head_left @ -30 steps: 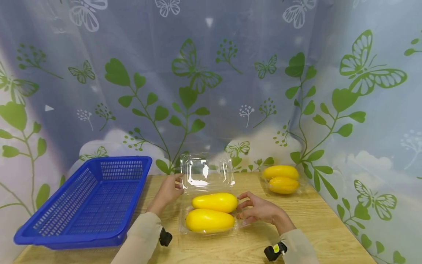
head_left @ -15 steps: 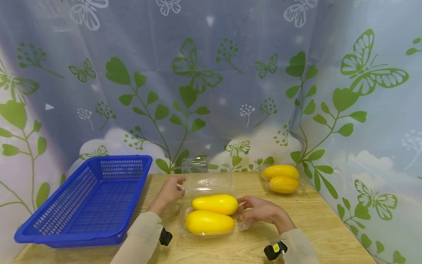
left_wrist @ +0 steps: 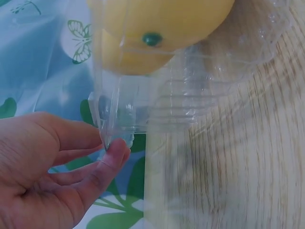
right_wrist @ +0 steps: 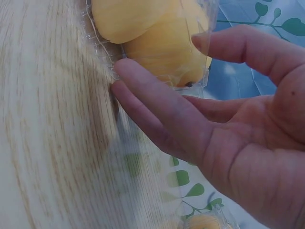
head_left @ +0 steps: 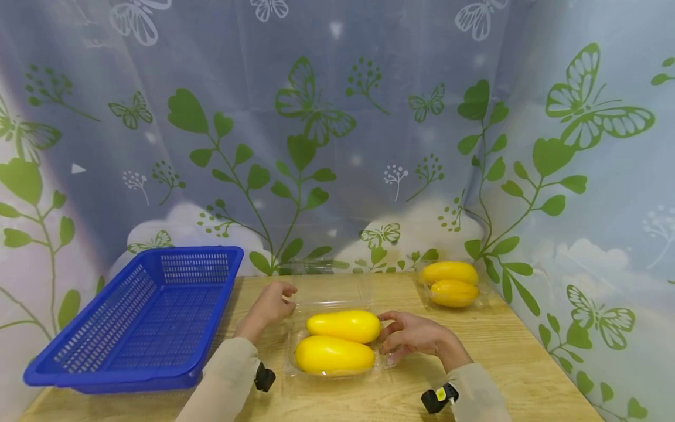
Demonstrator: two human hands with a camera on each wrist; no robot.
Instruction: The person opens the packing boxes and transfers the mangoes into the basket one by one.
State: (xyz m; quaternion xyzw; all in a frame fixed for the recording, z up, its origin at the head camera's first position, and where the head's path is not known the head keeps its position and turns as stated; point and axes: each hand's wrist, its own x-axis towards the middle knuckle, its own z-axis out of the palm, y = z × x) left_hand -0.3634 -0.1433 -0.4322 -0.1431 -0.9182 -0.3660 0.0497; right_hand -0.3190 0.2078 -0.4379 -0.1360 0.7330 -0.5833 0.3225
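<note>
Beige sleeves [head_left: 224, 378], black wrist cameras [head_left: 265, 378], yellow mark [head_left: 440, 394] on right camera, bare fingers [right_wrist: 157, 95]

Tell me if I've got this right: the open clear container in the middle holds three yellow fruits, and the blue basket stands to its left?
Not quite, the count is off. The head view shows two yellow fruits in the open clear container, not three. The blue basket does stand to its left.
</note>
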